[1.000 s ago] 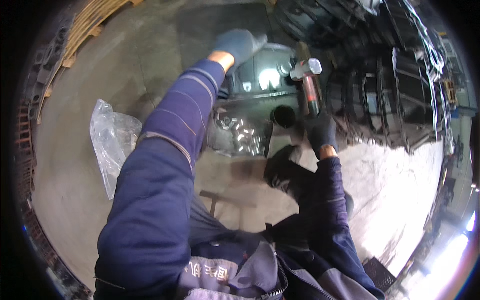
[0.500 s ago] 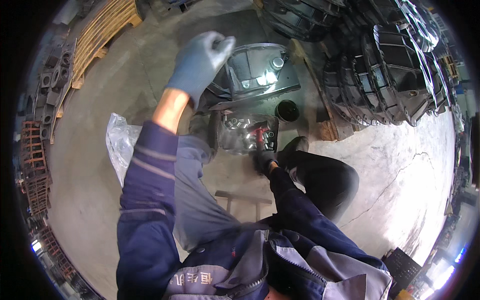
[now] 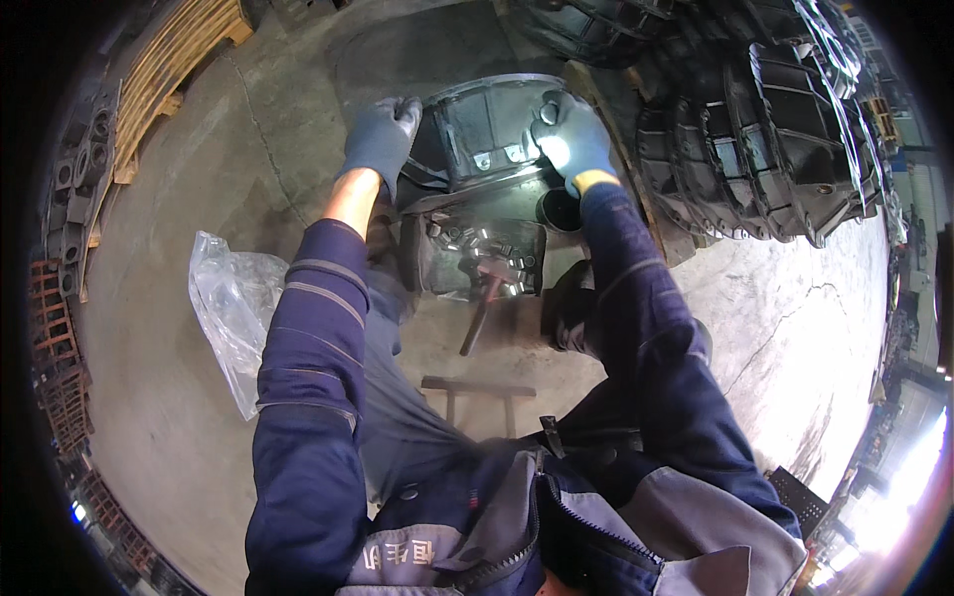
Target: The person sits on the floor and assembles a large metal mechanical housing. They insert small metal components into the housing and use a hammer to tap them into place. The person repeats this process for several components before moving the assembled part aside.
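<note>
My left hand [image 3: 381, 139], in a grey-blue glove, is closed beside the left edge of a dark metal housing [image 3: 477, 124]. Whatever its curled fingers hold is too small to make out. My right hand [image 3: 576, 139], gloved too, is at the housing's right side, its fingers closed around a short round metal sleeve [image 3: 549, 113] there; bright glare covers part of the grip. Below the housing sits a shallow bin [image 3: 444, 280] of small shiny metal sleeves. A hammer [image 3: 481, 310] rests across the bin, its reddish head over the sleeves and its handle sticking out toward me.
A dark round pot [image 3: 558, 210] stands right of the bin. Large black castings [image 3: 755, 149] are stacked on the right. Clear plastic sheeting [image 3: 238, 308] lies on the floor at left, with a wooden pallet [image 3: 179, 79] beyond. A small metal frame [image 3: 477, 387] is between my legs.
My right hand has let go of the hammer, left it on the bin and moved up to the sleeve on the housing. My left hand has lowered slightly and shifted left.
</note>
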A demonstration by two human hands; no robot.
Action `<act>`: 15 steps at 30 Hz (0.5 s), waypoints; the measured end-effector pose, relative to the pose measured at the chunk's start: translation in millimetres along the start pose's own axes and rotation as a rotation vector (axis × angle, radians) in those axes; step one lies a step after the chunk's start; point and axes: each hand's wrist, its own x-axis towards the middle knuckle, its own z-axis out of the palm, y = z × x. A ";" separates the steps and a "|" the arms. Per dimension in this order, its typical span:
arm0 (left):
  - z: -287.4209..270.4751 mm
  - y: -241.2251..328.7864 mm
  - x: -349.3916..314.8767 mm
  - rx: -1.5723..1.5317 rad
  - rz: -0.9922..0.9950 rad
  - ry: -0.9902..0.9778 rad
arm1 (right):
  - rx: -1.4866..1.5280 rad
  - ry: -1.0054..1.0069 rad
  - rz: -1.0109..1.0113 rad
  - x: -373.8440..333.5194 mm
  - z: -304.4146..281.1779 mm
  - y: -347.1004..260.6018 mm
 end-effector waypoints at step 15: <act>37.6 -74.1 44.2 -0.068 -0.302 -0.142 | 0.318 -0.155 0.523 -124.0 54.6 39.7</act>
